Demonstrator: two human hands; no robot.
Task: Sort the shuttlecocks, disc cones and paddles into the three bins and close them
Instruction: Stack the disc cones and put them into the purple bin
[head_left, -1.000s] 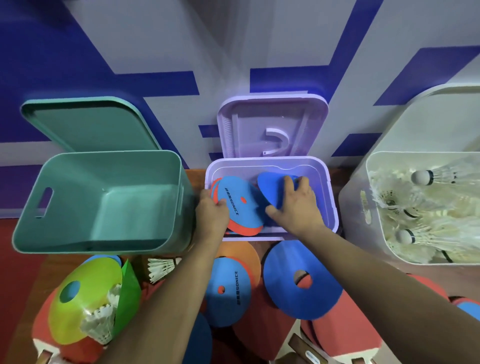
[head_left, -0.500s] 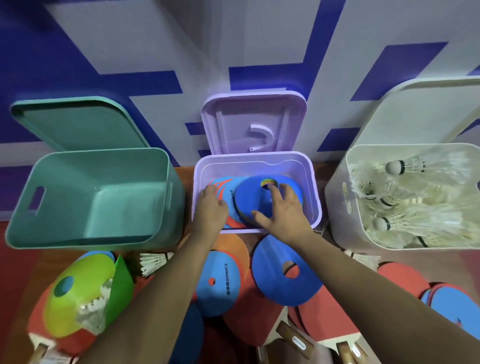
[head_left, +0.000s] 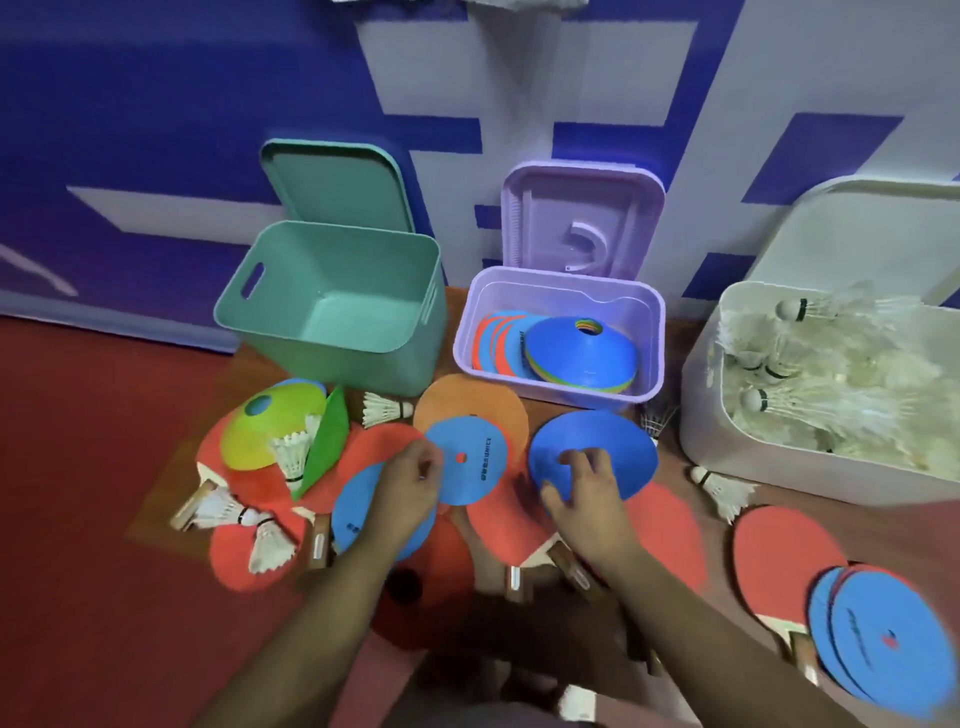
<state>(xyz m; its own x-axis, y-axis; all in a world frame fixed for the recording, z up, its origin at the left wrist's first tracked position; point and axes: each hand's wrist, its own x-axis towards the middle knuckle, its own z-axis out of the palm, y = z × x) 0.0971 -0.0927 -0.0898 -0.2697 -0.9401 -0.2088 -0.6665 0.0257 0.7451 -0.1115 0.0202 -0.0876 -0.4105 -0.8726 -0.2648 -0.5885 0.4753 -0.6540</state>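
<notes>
**A:** Head view: what differs from half a second ago?

**B:** Both hands have come out of the purple bin (head_left: 655, 338) and down to the pile on the floor (head_left: 93, 467) in front of it. The stack of disc cones (head_left: 576, 353) they were pressing now lies alone in that bin, blue one on top, beside flat discs (head_left: 493, 338) fanned at its left. The camera has also drawn back, so more of the wall (head_left: 156, 130) shows.

**A:** And each grip?

**B:** The left grip (head_left: 410, 491) is curled at the left edge of a flat blue disc (head_left: 472, 467) and pinches it. That disc overlaps an orange disc (head_left: 467, 400). The right grip (head_left: 584, 491) grasps a blue disc cone (head_left: 618, 447), with bent fingers on top near its hole and the thumb at the near rim.

**A:** The other task things?

**B:** The teal bin (head_left: 337, 343) and the white bin (head_left: 727, 447) flank the purple one, and all three lids are up. The white bin holds shuttlecocks (head_left: 821, 405). Loose ones lie on the floor, one (head_left: 384, 409) near the teal bin and one (head_left: 722, 486) just before the white. Red paddles (head_left: 779, 551) lie under and around the discs. A yellow-green cone (head_left: 270, 431) rests on the left of the pile.

**A:** Any writing?

**B:** There is a dark printed word on the pinched disc, too blurred to read. The blue discs (head_left: 878, 639) at lower right also bear dark print, likewise unreadable.
</notes>
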